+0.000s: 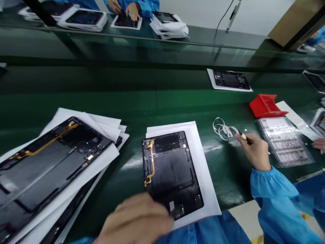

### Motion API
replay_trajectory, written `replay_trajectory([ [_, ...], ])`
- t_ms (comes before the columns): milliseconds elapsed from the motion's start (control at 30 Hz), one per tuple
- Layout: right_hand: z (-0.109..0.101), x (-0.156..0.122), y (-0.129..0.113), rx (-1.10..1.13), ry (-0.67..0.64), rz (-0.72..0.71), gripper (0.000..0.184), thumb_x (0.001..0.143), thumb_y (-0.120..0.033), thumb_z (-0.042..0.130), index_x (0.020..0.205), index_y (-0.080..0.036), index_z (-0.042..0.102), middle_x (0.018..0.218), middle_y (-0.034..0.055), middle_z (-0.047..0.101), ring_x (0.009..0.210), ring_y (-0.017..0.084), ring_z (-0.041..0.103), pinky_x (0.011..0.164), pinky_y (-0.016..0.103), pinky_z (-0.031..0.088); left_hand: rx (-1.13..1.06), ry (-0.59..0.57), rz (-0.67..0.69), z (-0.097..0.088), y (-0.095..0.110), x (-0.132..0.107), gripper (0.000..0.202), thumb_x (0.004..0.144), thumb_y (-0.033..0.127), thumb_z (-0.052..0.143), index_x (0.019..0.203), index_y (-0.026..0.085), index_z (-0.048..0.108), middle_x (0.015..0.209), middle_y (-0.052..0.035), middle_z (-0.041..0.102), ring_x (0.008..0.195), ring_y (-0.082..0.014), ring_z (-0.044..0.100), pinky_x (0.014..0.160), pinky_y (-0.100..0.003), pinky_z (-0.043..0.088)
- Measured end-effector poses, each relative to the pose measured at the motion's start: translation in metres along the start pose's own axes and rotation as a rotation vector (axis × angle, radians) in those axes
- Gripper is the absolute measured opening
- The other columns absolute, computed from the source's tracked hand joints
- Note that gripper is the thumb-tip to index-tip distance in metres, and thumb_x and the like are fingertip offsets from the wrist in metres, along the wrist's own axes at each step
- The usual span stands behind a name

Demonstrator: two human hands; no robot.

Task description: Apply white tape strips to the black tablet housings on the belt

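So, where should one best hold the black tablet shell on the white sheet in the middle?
Probably the bare right long edge of the black tablet shell, from the right: it lies flat, and an orange flex cable runs along its left edge.

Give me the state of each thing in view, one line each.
Left hand: blurred, over the near edge of the tablet shell.
Tablet shell: flat, inside up, on a white sheet.
Right hand: gripping a dark tool beside white loops.
Stack of shells: fanned, sheets between.
Clear parts tray: flat, filled.
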State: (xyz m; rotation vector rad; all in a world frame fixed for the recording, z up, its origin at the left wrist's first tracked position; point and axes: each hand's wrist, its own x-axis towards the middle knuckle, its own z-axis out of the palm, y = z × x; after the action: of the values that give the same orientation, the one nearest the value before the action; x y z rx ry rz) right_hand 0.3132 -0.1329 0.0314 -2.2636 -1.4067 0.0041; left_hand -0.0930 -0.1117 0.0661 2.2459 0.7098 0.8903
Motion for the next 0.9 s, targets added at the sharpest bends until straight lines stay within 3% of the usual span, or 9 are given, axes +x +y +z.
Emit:
replay_trajectory([
  [100,-0.008,-0.008,-0.014,0.037,0.002,-0.051,0.030,0.087,-0.037,0.056,0.098,-0.015,0.073,0.090,0.0119,0.074,0.073,0.024,0.068,0.064,0.033,0.049,-0.155,0.062,0.004,-0.002,-0.020,0.040,0.010,0.093,0.017,0.064,0.089,0.022,0.072,0.080,-0.0017,0.065,0.070,-0.0113,0.064,0.062,-0.021,0.055],
  [200,-0.007,-0.023,-0.066,0.145,-0.021,-0.235,0.026,0.088,-0.028,0.054,0.104,-0.018,0.071,0.106,0.0117,0.071,0.091,0.025,0.068,0.079,0.037,0.053,-0.191,0.095,-0.065,0.007,-0.044,0.062,0.005,0.088,0.020,0.070,0.086,0.019,0.074,0.084,-0.0022,0.065,0.074,-0.0117,0.063,0.068,-0.024,0.053],
  [267,0.003,-0.036,-0.107,0.357,-0.233,-0.332,0.025,0.089,-0.029,0.057,0.109,-0.020,0.069,0.105,0.0089,0.072,0.094,0.024,0.068,0.081,0.037,0.055,-0.180,0.069,-0.107,0.015,-0.057,0.067,0.009,0.088,0.026,0.071,0.085,0.019,0.075,0.085,-0.0029,0.065,0.078,-0.0132,0.063,0.072,-0.026,0.051],
  [367,0.025,-0.052,-0.153,0.623,-0.627,-0.240,0.040,0.086,-0.032,0.067,0.125,-0.024,0.060,0.103,0.0046,0.072,0.078,0.018,0.070,0.065,0.028,0.057,-0.165,0.020,-0.153,0.022,-0.068,0.070,0.014,0.089,0.031,0.069,0.085,0.019,0.076,0.089,-0.0037,0.065,0.083,-0.0149,0.063,0.077,-0.029,0.050],
  [500,0.050,-0.051,-0.169,0.825,-0.769,-0.071,0.045,0.081,-0.027,0.072,0.124,-0.022,0.060,0.078,-0.0016,0.073,0.069,0.015,0.069,0.067,0.027,0.057,-0.186,0.018,-0.225,0.022,-0.071,0.071,0.014,0.090,0.032,0.068,0.095,0.020,0.074,0.092,-0.0031,0.065,0.085,-0.0153,0.063,0.079,-0.029,0.051],
  [600,0.057,-0.044,-0.168,0.835,-0.774,-0.021,0.039,0.078,-0.026,0.074,0.115,-0.020,0.065,0.072,-0.0023,0.072,0.063,0.014,0.067,0.062,0.026,0.055,-0.068,0.188,-0.366,0.022,-0.059,0.053,0.022,0.094,0.029,0.062,0.114,0.021,0.067,0.097,-0.0037,0.066,0.090,-0.0167,0.062,0.082,-0.030,0.051],
  [667,0.060,-0.042,-0.168,0.829,-0.776,-0.022,0.028,0.076,-0.028,0.075,0.103,-0.019,0.070,0.076,-0.0002,0.074,0.067,0.016,0.069,0.062,0.026,0.055,0.069,0.279,-0.385,0.027,-0.044,0.027,0.020,0.096,0.026,0.058,0.114,0.021,0.066,0.100,-0.0050,0.065,0.095,-0.0182,0.061,0.085,-0.032,0.050],
  [800,0.064,-0.043,-0.168,0.817,-0.745,-0.062,0.014,0.077,-0.031,0.073,0.084,-0.019,0.074,0.083,0.0034,0.077,0.077,0.021,0.073,0.064,0.028,0.058,0.231,0.114,-0.235,0.050,-0.005,-0.036,0.022,0.100,0.024,0.050,0.111,0.020,0.068,0.105,-0.0087,0.064,0.105,-0.0220,0.057,0.091,-0.035,0.047],
  [900,0.067,-0.043,-0.165,0.796,-0.731,-0.107,0.014,0.079,-0.031,0.073,0.085,-0.019,0.076,0.088,0.0041,0.078,0.081,0.022,0.073,0.070,0.031,0.059,0.367,0.004,-0.228,0.066,0.012,-0.061,0.029,0.102,0.032,0.045,0.117,0.024,0.069,0.112,-0.0096,0.064,0.111,-0.0242,0.053,0.095,-0.037,0.043],
])
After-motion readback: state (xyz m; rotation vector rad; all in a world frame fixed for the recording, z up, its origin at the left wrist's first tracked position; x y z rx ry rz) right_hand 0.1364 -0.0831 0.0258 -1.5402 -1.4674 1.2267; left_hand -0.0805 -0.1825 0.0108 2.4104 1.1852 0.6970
